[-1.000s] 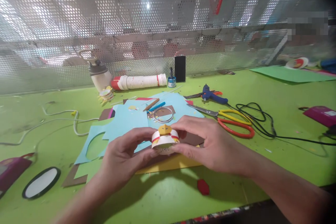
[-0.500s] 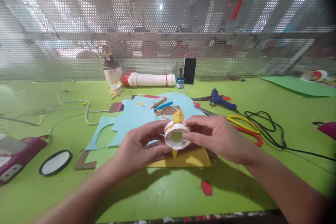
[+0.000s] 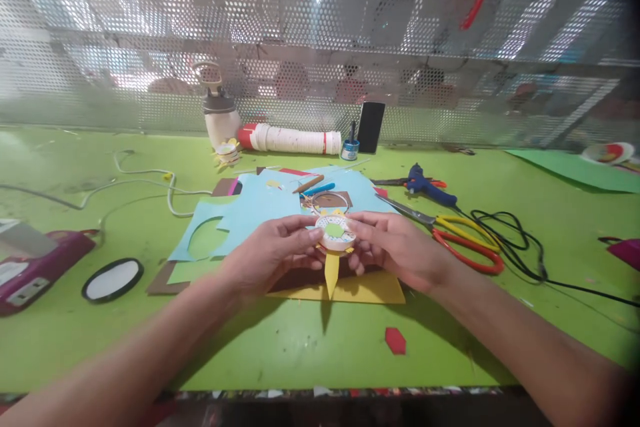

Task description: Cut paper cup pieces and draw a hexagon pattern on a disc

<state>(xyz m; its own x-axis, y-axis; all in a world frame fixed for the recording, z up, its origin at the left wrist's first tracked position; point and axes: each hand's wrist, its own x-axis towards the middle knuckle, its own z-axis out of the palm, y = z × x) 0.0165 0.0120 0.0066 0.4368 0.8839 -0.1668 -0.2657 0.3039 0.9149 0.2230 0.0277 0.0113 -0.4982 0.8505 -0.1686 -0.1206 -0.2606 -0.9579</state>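
A pointed yellow strip [image 3: 331, 273], liable to bend should tilting press it against the yellow sheet [image 3: 375, 290] below, projects from a white ring [image 3: 338, 243] clamped in the grip of left hand [image 3: 273, 247] and right hand [image 3: 403, 247], before blue paper [image 3: 265, 197].
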